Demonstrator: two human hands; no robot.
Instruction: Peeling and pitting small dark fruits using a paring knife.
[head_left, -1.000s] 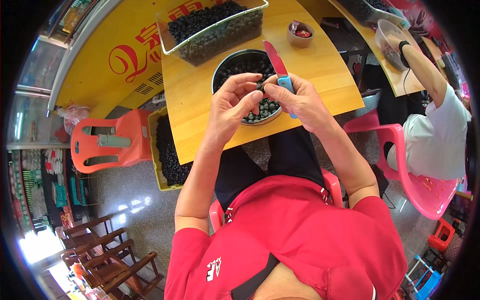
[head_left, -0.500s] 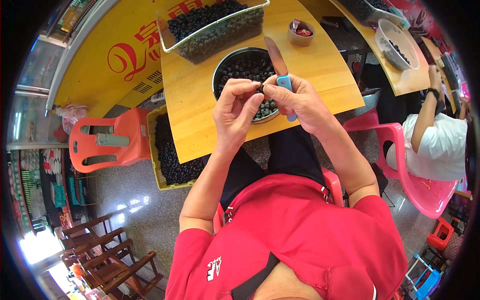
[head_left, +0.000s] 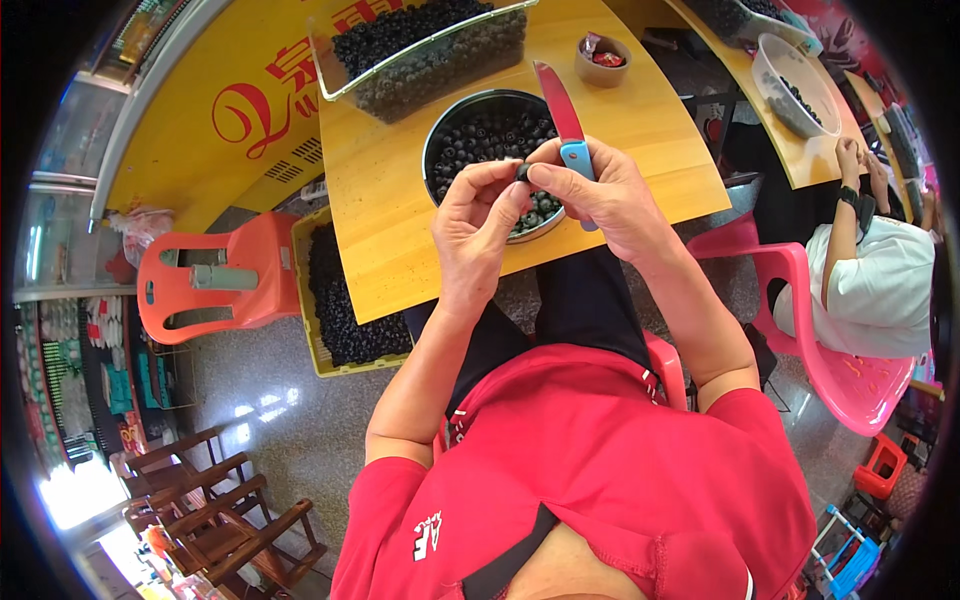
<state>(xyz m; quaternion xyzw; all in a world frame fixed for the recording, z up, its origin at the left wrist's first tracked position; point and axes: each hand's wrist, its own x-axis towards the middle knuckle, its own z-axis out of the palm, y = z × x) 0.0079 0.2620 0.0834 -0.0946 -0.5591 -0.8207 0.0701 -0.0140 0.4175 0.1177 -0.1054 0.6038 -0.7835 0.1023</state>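
Knife (head_left: 563,118) above round bowl (head_left: 440,140).

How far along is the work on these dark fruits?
Done: the round metal bowl holds many dark fruits. In hand: left hand pinches one fruit; right hand holds a blue-handled knife. Left: a clear tray and floor crate, both full.

Table layout, seated position.
Round bowl (head_left: 480,140) on table (head_left: 390,220) at 12 o'clock; long tray (head_left: 430,50) behind it; small cup (head_left: 602,58) at 1; floor crate (head_left: 345,300) at 9; my hands over the bowl's near rim.
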